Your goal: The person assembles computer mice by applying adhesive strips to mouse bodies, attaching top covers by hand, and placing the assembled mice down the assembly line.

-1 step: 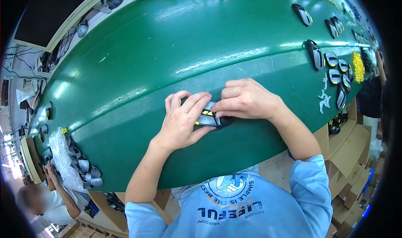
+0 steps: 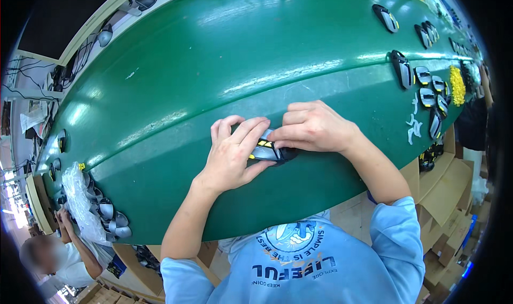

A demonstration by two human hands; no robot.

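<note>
A grey and black computer mouse (image 2: 264, 153) with yellow stripes lies on the green table (image 2: 278, 197) in front of me. My left hand (image 2: 231, 153) is closed round its left part, fingers over the far side and thumb along the near side. At its right part my right hand (image 2: 319, 129) pinches with thumb and fingertips pressed against the shell. Whatever may lie between those fingertips is hidden. Both hands cover much of the mouse.
Several similar mice and shells (image 2: 427, 97) lie at the right, beside thin white strips (image 2: 414, 123) and a yellow parts pile (image 2: 457, 85). Grey shells (image 2: 107, 210) and a clear plastic bag (image 2: 80, 197) are at the left, near another person's arms (image 2: 80, 245). Cardboard boxes (image 2: 441, 192) stand right.
</note>
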